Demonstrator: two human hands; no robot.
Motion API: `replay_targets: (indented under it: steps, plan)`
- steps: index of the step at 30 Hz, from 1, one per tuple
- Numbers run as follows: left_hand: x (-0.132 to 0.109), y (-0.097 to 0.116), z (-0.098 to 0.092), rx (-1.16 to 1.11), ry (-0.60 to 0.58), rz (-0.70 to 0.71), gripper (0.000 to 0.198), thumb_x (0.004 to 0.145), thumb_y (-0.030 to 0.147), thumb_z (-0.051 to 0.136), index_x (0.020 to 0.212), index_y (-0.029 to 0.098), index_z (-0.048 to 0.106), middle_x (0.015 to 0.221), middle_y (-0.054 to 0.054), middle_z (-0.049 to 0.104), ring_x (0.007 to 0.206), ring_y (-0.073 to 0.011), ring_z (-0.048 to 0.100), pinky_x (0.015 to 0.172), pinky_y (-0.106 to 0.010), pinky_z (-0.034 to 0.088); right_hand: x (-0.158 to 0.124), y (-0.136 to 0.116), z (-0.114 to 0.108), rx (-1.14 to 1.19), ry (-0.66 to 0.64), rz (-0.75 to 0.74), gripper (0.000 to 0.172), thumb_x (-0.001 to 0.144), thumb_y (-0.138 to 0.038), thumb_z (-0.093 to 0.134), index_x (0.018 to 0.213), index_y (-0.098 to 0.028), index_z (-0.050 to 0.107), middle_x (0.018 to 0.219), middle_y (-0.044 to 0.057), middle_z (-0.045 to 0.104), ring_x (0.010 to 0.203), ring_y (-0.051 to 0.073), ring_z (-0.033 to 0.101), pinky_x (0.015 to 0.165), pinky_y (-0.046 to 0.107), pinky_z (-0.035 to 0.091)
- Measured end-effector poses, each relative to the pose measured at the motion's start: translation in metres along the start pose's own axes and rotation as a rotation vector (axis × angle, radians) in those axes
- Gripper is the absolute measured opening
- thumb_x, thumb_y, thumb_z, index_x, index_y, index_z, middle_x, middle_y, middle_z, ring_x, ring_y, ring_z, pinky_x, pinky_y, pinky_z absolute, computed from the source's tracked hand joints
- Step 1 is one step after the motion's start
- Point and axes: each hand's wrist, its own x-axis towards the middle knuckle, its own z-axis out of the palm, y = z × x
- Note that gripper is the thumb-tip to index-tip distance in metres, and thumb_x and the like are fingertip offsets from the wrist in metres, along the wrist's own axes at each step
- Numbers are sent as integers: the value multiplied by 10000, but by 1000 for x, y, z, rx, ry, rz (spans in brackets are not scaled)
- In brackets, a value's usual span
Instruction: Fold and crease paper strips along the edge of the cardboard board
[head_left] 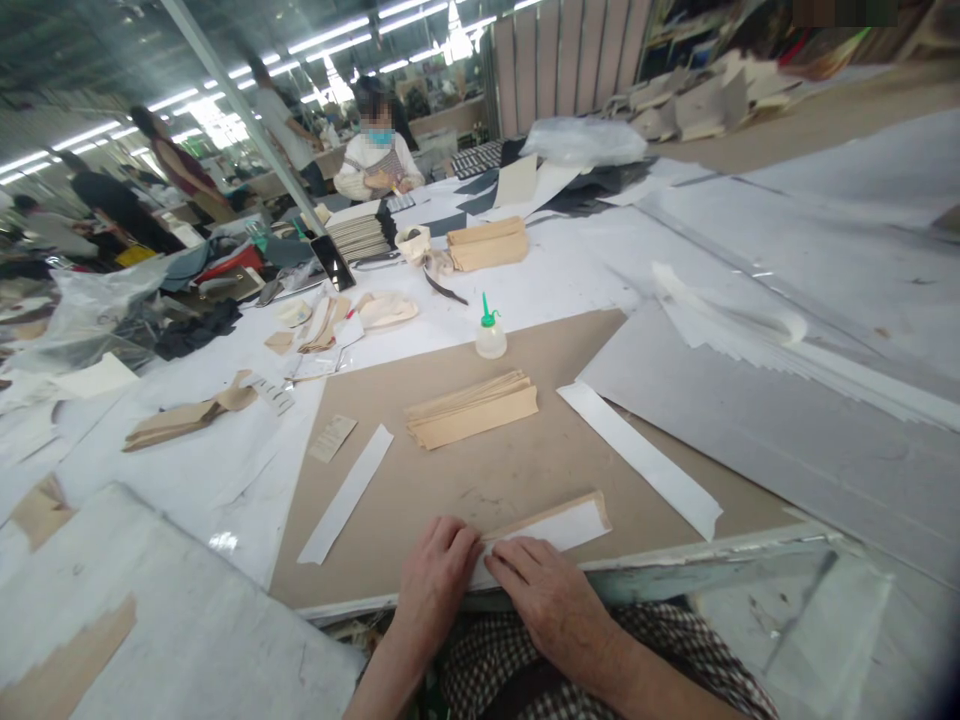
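While left hand (435, 575) and right hand (551, 590) lie flat and open, pressing its near end, the white-faced strip (562, 525) runs rightward past the right hand.

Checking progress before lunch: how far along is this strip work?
Done: nothing clearly finished shows. In hand: left hand and right hand press a white-faced tan strip at the board edge. Left: seemingly the tan stack and two loose white strips.

white-faced strip with tan edge (559, 524) | flat, slightly angled | near front edge of brown board (487, 480)
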Motion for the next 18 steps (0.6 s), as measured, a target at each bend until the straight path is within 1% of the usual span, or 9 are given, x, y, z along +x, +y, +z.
replay_targets:
  steps: [4, 7, 9, 10, 13, 15, 18]
  plan:
    - [2, 1, -6, 186, -67, 124, 74, 918, 152, 605, 980, 189, 620, 938, -42, 618, 860, -226, 560, 762, -368, 521, -4, 2, 1, -28, 49, -69, 346, 929, -102, 576, 1275, -95, 577, 1248, 112, 619, 1114, 256, 523, 1009, 407, 466]
    - [3, 1, -8, 226, -62, 161, 57, 932, 158, 576, 957, 186, 619, 919, -45, 619, 848, -228, 565, 779, -389, 517, -4, 3, 2, -41, 59, -104, 334, 935, -108, 566, 1267, -82, 587, 1231, 120, 633, 1106, 254, 533, 1005, 406, 476]
    - [2, 0, -6, 172, -11, 133, 112, 970, 175, 514, 962, 192, 625, 933, -48, 626, 870, -218, 579, 805, -385, 514, -4, 3, 1, -42, 58, -104, 332, 928, -106, 570, 1259, -84, 593, 1220, 119, 641, 1105, 250, 541, 1002, 401, 480]
    - [1, -1, -4, 118, 26, 93, 146, 989, 192, 483, 972, 198, 628, 945, -49, 629, 884, -210, 587, 818, -377, 514, -4, 2, 1, -41, 51, -99, 339, 923, -104, 576, 1261, -87, 593, 1220, 118, 644, 1106, 249, 544, 1000, 398, 481]
    - [-3, -3, 0, -117, 107, -79, 194, 1023, 252, 434, 1062, 216, 621, 1015, -52, 636, 931, -186, 608, 848, -352, 523, -3, 2, -3, -23, 33, -65, 351, 910, -90, 580, 1261, -102, 595, 1222, 116, 650, 1103, 247, 559, 995, 394, 482]
    - [-5, -4, -1, -247, 100, -141, 188, 1011, 289, 476, 1123, 220, 610, 1051, -56, 636, 968, -192, 606, 863, -358, 529, -1, 2, -8, 8, 30, -37, 316, 907, -80, 571, 1218, -120, 615, 1191, 108, 664, 1070, 240, 579, 970, 385, 492]
    - [-8, -3, -5, -301, 44, -119, 172, 965, 289, 572, 1112, 229, 635, 1045, -60, 639, 980, -221, 588, 857, -396, 521, 7, 5, -17, 47, 40, 15, 206, 920, -82, 555, 1087, -161, 647, 1085, 84, 683, 967, 215, 610, 884, 356, 517]
